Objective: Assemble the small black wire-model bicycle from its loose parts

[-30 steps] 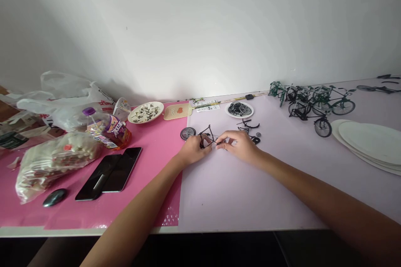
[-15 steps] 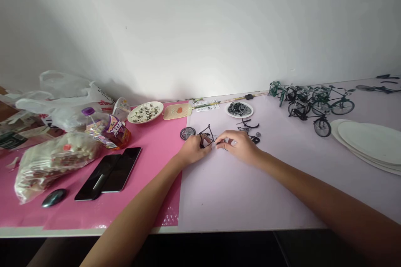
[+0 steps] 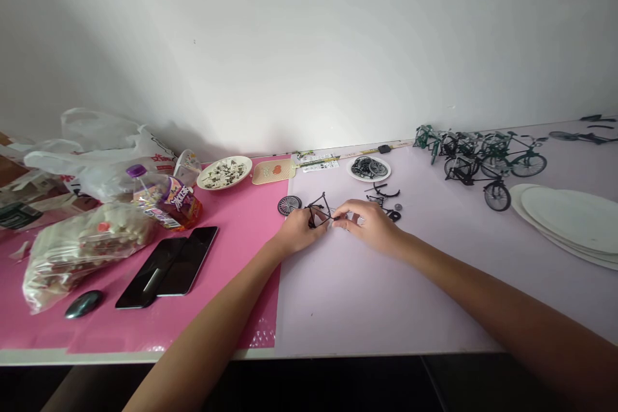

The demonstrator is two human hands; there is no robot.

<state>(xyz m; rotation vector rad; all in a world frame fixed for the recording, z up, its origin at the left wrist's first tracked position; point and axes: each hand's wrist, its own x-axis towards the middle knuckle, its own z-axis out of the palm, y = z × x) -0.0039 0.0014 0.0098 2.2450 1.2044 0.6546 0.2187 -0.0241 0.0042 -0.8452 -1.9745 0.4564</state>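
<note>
My left hand [image 3: 300, 230] is closed around a small black model bicycle frame [image 3: 324, 201], which I hold just above the lilac tabletop. A spoked wheel [image 3: 290, 205] with a black tyre shows at the left, beyond my fingers. The fingers of my right hand [image 3: 363, 217] are pinched at the other end of the frame, by a thin dark part too small to name. Just behind the right hand lie loose black model parts [image 3: 383, 196], among them a curved piece and a small round one.
Finished-looking model bicycles [image 3: 483, 154] stand at the back right, near stacked white plates [image 3: 574, 219]. A small plate [image 3: 350, 171] of black parts sits behind my hands. To the left are two phones [image 3: 168, 267], a mouse [image 3: 84, 304], a drink bottle [image 3: 167, 203] and a plastic bag [image 3: 87, 244].
Both hands stay almost in the same place, with the fingers shifting only slightly at the frame. The other things have not visibly moved.
</note>
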